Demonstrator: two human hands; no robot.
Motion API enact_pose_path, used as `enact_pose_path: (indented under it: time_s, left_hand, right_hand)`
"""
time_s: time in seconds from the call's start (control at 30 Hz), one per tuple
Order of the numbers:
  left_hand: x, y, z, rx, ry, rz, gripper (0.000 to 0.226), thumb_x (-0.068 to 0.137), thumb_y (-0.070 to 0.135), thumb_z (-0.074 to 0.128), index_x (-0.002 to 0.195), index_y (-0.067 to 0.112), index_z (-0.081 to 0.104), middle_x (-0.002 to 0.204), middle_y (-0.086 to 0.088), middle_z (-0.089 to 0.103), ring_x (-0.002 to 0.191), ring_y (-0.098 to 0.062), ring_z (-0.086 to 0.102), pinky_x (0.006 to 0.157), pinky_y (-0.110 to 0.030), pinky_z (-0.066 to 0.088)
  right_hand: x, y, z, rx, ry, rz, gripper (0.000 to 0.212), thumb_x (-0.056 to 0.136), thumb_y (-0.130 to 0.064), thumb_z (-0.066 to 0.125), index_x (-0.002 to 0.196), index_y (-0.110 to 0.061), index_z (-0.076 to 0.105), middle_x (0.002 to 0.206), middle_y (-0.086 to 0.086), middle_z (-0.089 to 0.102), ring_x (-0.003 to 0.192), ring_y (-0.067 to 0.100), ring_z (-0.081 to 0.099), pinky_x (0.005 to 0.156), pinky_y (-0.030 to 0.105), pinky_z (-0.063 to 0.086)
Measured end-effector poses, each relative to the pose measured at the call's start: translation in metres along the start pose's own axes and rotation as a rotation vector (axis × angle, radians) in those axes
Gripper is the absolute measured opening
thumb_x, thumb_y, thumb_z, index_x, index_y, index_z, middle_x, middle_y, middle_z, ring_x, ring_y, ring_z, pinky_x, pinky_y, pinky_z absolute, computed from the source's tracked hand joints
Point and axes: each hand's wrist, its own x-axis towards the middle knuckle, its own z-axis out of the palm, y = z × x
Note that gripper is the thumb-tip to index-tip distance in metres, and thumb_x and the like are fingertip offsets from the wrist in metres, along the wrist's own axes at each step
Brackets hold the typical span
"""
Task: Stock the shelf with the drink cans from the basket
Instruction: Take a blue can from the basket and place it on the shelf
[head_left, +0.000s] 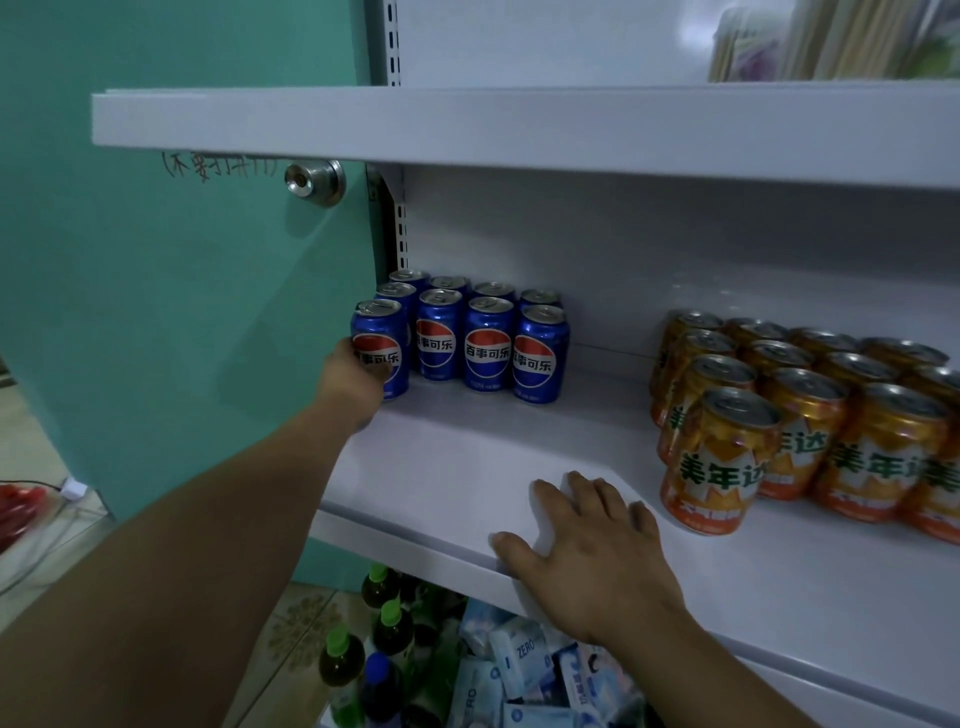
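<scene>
1. On the white middle shelf (457, 467), at its far left end, the left hand (353, 376) holds a blue cola can (381, 332). Its fingers curl round the front of the can, low down over the label.
2. That can stands straight up on the shelf, at the front left corner of the other blue cans (488, 338). It is just beside the can next to it.
3. The blue cans stand close together in rows, with their labels facing out.
4. The right hand (587, 545) lies flat on the front edge of the same shelf. Its fingers are spread wide and it holds nothing.
5. Orange cans (821, 415) stand in rows at the right end of the shelf, well apart from the blue ones. One orange can (719, 462) stands out in front, near the right hand.
6. A green door (156, 286) with a round silver knob (315, 182) is to the left of the shelf.
7. Below the shelf are dark bottles with green caps (387, 621) and pale blue packs (524, 662).
</scene>
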Motion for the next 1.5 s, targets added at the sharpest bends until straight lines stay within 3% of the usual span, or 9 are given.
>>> enact_pose_path:
  time_s: [0.17, 0.3, 0.47, 0.6, 0.83, 1.03, 1.23, 1.37, 1.5]
  left_hand:
    - [0.001, 0.005, -0.003, 0.062, -0.028, -0.021, 0.047, 0.090, 0.008, 0.061, 0.133, 0.006, 0.043, 0.134, -0.016, 0.053, 0.120, -0.032, 0.050, 0.086, -0.031, 0.037]
    - [-0.010, 0.010, -0.010, 0.142, -0.030, -0.034, 0.072, 0.092, 0.019, 0.062, 0.148, 0.005, 0.020, 0.148, -0.017, 0.038, 0.133, -0.033, 0.039, 0.100, -0.037, 0.035]
    - [-0.021, 0.005, -0.010, 0.153, -0.028, 0.027, 0.055, 0.092, 0.011, 0.060, 0.139, 0.008, 0.032, 0.130, -0.018, 0.052, 0.114, -0.034, 0.052, 0.082, -0.031, 0.038]
    - [-0.014, -0.001, -0.004, 0.073, -0.014, -0.002, 0.059, 0.090, 0.011, 0.062, 0.139, 0.004, 0.029, 0.132, -0.020, 0.051, 0.117, -0.034, 0.051, 0.085, -0.033, 0.038]
    - [0.005, -0.011, 0.004, 0.201, 0.060, 0.049, 0.033, 0.091, 0.015, 0.060, 0.121, 0.003, 0.050, 0.118, -0.019, 0.060, 0.106, -0.035, 0.057, 0.081, -0.034, 0.041]
    - [-0.008, -0.004, 0.001, 0.237, 0.020, 0.032, 0.050, 0.093, 0.016, 0.058, 0.136, 0.001, 0.037, 0.135, -0.022, 0.050, 0.120, -0.037, 0.049, 0.093, -0.039, 0.040]
    - [-0.058, 0.011, -0.016, 0.353, -0.136, 0.107, 0.051, 0.091, 0.023, 0.061, 0.135, 0.007, 0.041, 0.131, -0.018, 0.054, 0.108, -0.031, 0.053, 0.081, -0.031, 0.038]
    - [-0.105, 0.025, -0.018, 0.579, -0.365, 0.220, 0.068, 0.093, 0.035, 0.058, 0.148, 0.009, 0.028, 0.153, -0.012, 0.032, 0.137, -0.028, 0.036, 0.108, -0.032, 0.030]
    - [-0.159, 0.054, 0.001, 0.650, -0.548, 0.378, 0.070, 0.092, 0.040, 0.058, 0.149, 0.015, 0.027, 0.155, -0.007, 0.028, 0.139, -0.024, 0.032, 0.109, -0.030, 0.028]
  right_hand:
    - [0.000, 0.000, 0.000, 0.007, 0.002, -0.003, 0.076, 0.087, -0.074, 0.020, 0.151, -0.035, 0.011, 0.161, -0.002, 0.002, 0.146, 0.021, -0.001, 0.118, 0.049, 0.000]
    - [-0.001, 0.001, 0.000, 0.022, 0.011, -0.006, 0.076, 0.088, -0.073, 0.020, 0.152, -0.034, 0.012, 0.162, -0.002, 0.003, 0.146, 0.021, 0.000, 0.118, 0.048, 0.000]
    - [-0.004, 0.000, 0.000, 0.020, 0.007, -0.001, 0.077, 0.089, -0.073, 0.019, 0.154, -0.032, 0.009, 0.162, 0.001, 0.001, 0.147, 0.022, -0.002, 0.118, 0.048, -0.001]
    - [-0.003, 0.000, 0.001, 0.015, 0.015, -0.006, 0.076, 0.089, -0.073, 0.019, 0.153, -0.032, 0.011, 0.162, 0.000, 0.003, 0.147, 0.022, 0.000, 0.118, 0.048, 0.000]
    - [0.001, 0.002, 0.003, 0.018, 0.025, -0.012, 0.075, 0.088, -0.073, 0.021, 0.151, -0.034, 0.013, 0.161, -0.002, 0.004, 0.146, 0.021, 0.001, 0.118, 0.049, 0.001]
    - [-0.001, 0.001, 0.003, 0.028, 0.033, -0.014, 0.074, 0.089, -0.072, 0.022, 0.151, -0.033, 0.015, 0.160, -0.001, 0.008, 0.145, 0.021, 0.003, 0.118, 0.048, 0.001]
    - [-0.007, 0.004, -0.001, 0.135, 0.089, -0.067, 0.069, 0.090, -0.069, 0.034, 0.146, -0.028, 0.034, 0.154, -0.003, 0.028, 0.142, 0.017, 0.019, 0.118, 0.043, 0.009]
    - [-0.026, 0.016, -0.016, 0.228, 0.105, -0.089, 0.067, 0.090, -0.061, 0.047, 0.144, -0.022, 0.040, 0.148, 0.000, 0.040, 0.133, 0.018, 0.035, 0.109, 0.029, 0.029]
    - [-0.063, 0.044, -0.050, 0.123, 0.129, -0.007, 0.066, 0.092, -0.060, 0.045, 0.145, -0.023, 0.037, 0.149, 0.005, 0.039, 0.133, 0.024, 0.038, 0.105, 0.032, 0.035]
